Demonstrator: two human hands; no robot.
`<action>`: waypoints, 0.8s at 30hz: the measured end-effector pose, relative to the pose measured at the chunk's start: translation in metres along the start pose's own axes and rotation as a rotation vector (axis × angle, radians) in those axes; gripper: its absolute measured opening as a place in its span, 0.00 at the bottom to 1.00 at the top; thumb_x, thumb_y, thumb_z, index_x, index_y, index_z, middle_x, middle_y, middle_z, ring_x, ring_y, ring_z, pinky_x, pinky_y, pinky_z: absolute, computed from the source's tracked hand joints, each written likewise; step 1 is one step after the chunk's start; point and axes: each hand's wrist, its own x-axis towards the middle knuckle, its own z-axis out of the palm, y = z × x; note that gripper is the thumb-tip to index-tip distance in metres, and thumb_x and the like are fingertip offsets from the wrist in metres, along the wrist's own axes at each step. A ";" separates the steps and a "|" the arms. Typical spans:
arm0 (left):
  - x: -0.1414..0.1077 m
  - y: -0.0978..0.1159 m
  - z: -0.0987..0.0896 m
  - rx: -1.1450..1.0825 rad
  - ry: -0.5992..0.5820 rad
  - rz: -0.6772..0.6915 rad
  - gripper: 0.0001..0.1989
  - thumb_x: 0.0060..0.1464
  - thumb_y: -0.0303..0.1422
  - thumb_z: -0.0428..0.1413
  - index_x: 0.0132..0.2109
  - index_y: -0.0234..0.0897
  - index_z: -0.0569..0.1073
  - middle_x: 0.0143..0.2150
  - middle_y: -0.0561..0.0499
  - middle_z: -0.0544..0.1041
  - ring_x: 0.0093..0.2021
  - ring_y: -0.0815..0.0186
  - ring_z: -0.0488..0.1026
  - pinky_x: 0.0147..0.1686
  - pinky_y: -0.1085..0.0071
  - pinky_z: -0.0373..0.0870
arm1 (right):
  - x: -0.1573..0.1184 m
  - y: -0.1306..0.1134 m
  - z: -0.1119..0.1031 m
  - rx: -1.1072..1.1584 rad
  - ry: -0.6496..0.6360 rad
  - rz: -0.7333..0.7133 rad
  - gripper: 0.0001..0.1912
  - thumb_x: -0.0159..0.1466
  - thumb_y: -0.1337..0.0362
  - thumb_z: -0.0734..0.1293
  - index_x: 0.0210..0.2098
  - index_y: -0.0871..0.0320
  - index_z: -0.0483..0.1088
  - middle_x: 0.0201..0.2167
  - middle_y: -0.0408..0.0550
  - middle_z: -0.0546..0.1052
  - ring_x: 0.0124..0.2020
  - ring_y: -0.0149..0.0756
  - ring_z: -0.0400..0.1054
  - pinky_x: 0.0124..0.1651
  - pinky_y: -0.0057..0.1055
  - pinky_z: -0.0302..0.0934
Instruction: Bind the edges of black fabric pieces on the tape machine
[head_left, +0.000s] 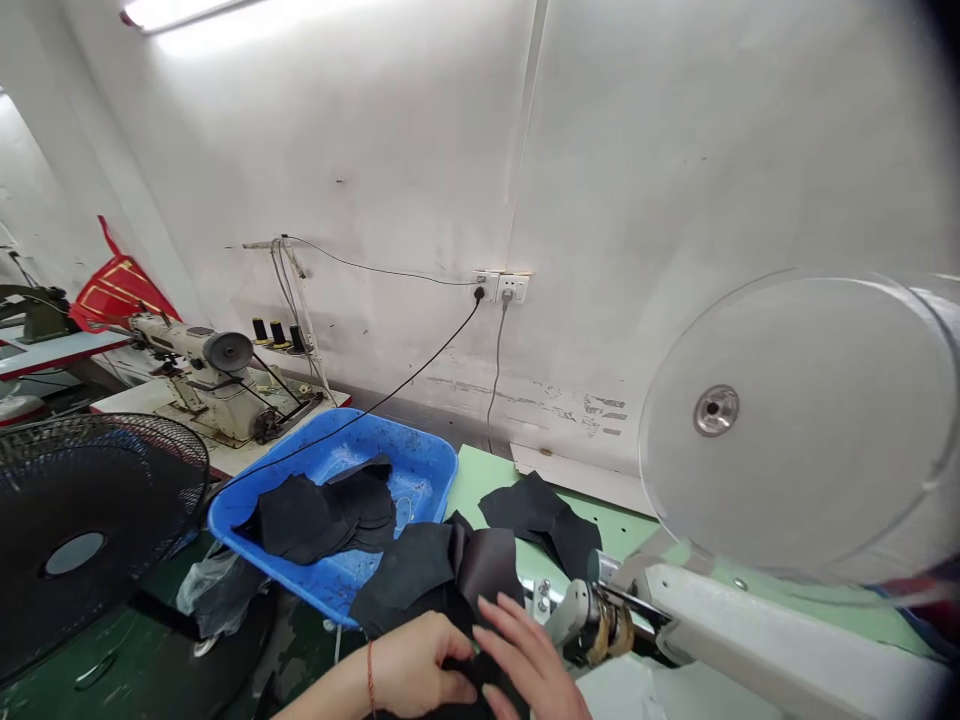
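At the bottom centre, my left hand (420, 665), with a red string on its wrist, is closed on black material, thumb and fingers pressed together. Close on its right, my right hand (525, 660) rests on the black material with its fingers spread. Black cut pieces (409, 570) lie just beyond both hands, overlapping the edge of a blue tub. One piece stands up with a smooth brownish-black side (489, 570). The white arm of a machine (765, 630) reaches in from the right, its head (589, 615) beside my right hand.
The blue tub (427, 455) holds stacked black pieces (307, 520). More pieces (544, 515) lie on the green table (480, 470). A clear disc (795, 430) stands above the machine arm. At left are a black fan (97, 520) and a sewing machine (217, 375).
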 end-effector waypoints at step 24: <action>-0.005 0.063 0.032 -0.138 0.219 -0.034 0.07 0.39 0.30 0.57 0.29 0.33 0.73 0.25 0.56 0.65 0.30 0.69 0.61 0.31 0.75 0.57 | 0.001 -0.037 -0.072 0.689 -0.066 0.673 0.16 0.54 0.50 0.63 0.24 0.57 0.62 0.21 0.39 0.60 0.25 0.32 0.53 0.29 0.30 0.49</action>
